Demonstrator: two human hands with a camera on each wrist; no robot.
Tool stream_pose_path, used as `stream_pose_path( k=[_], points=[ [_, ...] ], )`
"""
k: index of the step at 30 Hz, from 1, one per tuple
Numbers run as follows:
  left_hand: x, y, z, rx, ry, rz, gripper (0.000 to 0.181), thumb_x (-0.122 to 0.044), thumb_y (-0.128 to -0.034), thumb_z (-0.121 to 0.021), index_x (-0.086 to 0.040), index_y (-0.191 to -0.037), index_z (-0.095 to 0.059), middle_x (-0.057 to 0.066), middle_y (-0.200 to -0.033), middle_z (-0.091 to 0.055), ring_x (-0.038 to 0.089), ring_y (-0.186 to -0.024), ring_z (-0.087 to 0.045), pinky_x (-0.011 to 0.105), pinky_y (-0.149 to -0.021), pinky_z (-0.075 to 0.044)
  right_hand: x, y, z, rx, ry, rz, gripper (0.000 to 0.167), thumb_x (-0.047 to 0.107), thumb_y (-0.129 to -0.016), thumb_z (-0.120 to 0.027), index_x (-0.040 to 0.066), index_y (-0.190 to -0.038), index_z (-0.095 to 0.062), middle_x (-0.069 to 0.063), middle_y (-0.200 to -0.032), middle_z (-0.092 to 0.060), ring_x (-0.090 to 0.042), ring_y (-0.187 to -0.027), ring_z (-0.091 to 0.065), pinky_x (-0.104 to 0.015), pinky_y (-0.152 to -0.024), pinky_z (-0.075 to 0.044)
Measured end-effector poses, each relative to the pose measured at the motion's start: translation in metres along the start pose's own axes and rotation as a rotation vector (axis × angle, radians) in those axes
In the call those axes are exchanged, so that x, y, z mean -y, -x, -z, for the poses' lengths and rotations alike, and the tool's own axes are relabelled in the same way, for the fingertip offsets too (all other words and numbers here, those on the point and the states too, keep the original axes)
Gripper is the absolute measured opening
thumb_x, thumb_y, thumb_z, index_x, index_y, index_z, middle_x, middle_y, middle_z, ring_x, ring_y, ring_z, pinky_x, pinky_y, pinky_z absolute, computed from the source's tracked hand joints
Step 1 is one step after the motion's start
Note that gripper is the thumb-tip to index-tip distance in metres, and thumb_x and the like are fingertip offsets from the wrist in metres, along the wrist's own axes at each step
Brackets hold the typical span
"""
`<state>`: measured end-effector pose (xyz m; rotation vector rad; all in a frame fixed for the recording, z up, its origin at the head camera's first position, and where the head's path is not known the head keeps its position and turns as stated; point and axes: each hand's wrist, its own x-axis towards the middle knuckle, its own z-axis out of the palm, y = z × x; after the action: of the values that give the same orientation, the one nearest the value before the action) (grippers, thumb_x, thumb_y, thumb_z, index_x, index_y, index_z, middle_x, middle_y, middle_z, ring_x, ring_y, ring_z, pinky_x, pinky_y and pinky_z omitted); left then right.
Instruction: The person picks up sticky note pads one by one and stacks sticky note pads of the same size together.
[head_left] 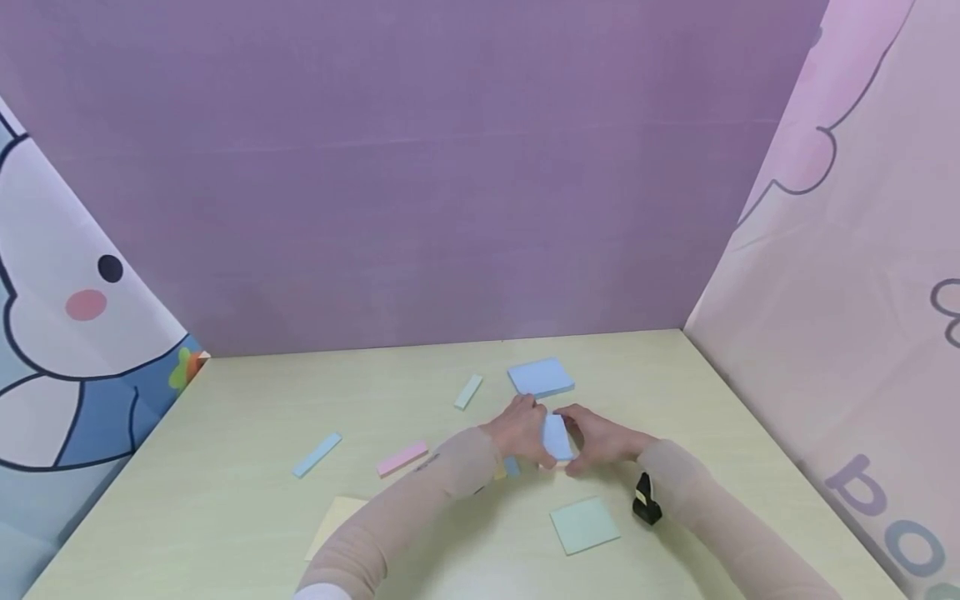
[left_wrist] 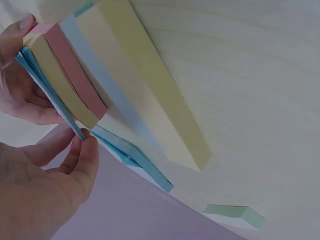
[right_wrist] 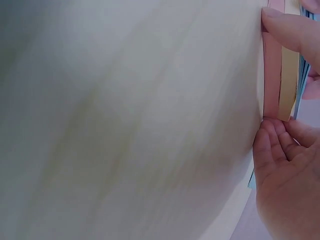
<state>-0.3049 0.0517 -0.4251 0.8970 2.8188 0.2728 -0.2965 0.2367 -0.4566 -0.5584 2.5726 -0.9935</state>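
Both hands are at a small stack of sticky note pads, light blue (head_left: 556, 435) on top. In the left wrist view, a yellow pad (left_wrist: 65, 82) and a pink pad (left_wrist: 75, 70) lie below the blue sheets. My left hand (head_left: 521, 431) holds the stack's left side; its fingertips (left_wrist: 87, 150) pinch the blue layer at one end. On the other side, my right hand (head_left: 606, 437) grips the stack, thumb toward the near end. In the right wrist view the pink pad (right_wrist: 271, 75) sits closest to the table.
Behind the hands lies a larger blue pad (head_left: 542, 377); a green square pad (head_left: 585, 525) is in front. Leftward are green (head_left: 468, 392), pink (head_left: 402, 459) and blue strips (head_left: 317, 455). A yellow pad (head_left: 333, 517) is partly under the left forearm. A purple wall (head_left: 450, 208) stands behind.
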Motion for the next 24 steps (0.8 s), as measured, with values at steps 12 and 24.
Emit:
stream_pose_path(
  k=[12, 24],
  points=[
    [-0.0023, -0.0001, -0.0032, 0.019, 0.014, 0.004, 0.07, -0.046, -0.0623, -0.078, -0.003, -0.113, -0.056, 0.004, -0.098, -0.05, 0.016, -0.092, -0.042, 0.022, -0.077, -0.042, -0.0035, 0.0034, 0.0006, 0.024, -0.008, 0.05, 0.089, 0.021, -0.063, -0.082, 0.003, -0.135, -0.034, -0.013, -0.137, -0.037, -0.032, -0.131, -0.031, -0.051, -0.108, -0.024],
    [-0.0019, -0.0019, -0.0037, 0.017, 0.014, 0.013, 0.071, -0.047, -0.0614, -0.078, -0.005, -0.114, -0.056, 0.003, -0.102, -0.05, 0.015, -0.094, -0.043, 0.022, -0.079, -0.043, -0.0046, 0.0013, 0.0022, 0.021, 0.012, 0.062, 0.084, 0.024, -0.064, -0.082, 0.005, -0.133, -0.037, -0.011, -0.134, -0.04, -0.03, -0.128, -0.035, -0.05, -0.107, -0.026]
  ],
)
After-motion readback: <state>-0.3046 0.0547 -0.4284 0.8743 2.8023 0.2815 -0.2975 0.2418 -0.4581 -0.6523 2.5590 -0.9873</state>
